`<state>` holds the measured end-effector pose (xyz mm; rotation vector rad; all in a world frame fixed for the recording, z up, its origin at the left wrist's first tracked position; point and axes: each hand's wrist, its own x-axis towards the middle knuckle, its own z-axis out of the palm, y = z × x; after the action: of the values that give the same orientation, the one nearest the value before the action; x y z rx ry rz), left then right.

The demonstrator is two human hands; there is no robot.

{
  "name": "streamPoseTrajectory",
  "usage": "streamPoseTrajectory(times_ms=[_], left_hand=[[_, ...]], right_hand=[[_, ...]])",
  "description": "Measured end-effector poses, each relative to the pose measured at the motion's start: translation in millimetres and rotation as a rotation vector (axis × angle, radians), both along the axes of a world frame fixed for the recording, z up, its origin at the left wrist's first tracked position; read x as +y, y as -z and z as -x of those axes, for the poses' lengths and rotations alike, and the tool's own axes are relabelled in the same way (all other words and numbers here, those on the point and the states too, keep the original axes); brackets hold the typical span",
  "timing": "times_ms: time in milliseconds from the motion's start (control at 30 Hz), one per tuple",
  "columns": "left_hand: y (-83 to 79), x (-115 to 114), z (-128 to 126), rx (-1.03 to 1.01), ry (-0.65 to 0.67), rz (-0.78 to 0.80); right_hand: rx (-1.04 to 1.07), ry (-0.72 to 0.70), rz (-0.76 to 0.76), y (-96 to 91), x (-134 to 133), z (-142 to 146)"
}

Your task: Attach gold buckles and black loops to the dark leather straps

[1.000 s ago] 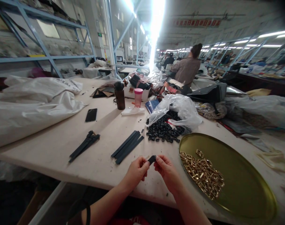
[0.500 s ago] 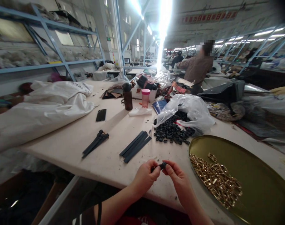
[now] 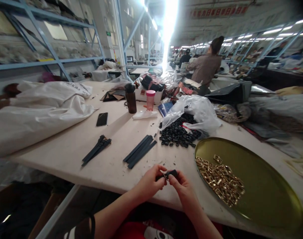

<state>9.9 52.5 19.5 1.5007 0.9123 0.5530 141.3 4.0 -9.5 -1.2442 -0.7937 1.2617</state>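
Dark strap (image 3: 173,172) shifted | left hand (image 3: 152,181), right hand (image 3: 183,186) pinch it | banner (image 3: 218,12): "日事日"

Dark strap (image 3: 172,173): near-black, flat and matt; you have only a short part of it showing, the rest covered by your grip.
Strap's pose: roughly crosswise to you, its visible part tilting slightly up towards your right.
Strap's place: pinched between your left hand (image 3: 154,179) and your right hand (image 3: 183,183), just above the bench (image 3: 111,176), near the edge on your side.
Shiny piece (image 3: 165,176): small, bright and metal-looking, at the strap between your hands; its outline is too small to tell.
Strap and shiny piece: close together, but you cannot tell whether the strap passes through.
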Motion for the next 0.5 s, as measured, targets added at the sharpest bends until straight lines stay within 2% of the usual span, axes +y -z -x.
streamPoseTrajectory(times_ms=[133,267,400,500], left_hand=[[-0.8,-0.1,0.6,-0.004,-0.02,0.033],[-7.2,-1.8,4.1,0.12,0.037,0.01],[-13.9,-3.8,7.1,0.314,0.036,-0.136],[-15.4,-3.7,8.0,0.469,0.045,-0.279]], right_hand=[[0.033,0.013,-0.035,-0.8,-5.0,1.2],[0.23,0.024,0.002,-1.2,-13.7,-2.3],[0.309,-0.094,0.079,-6.0,-19.3,-3.1],[0.481,-0.224,0.144,-5.6,-21.2,-2.3]])
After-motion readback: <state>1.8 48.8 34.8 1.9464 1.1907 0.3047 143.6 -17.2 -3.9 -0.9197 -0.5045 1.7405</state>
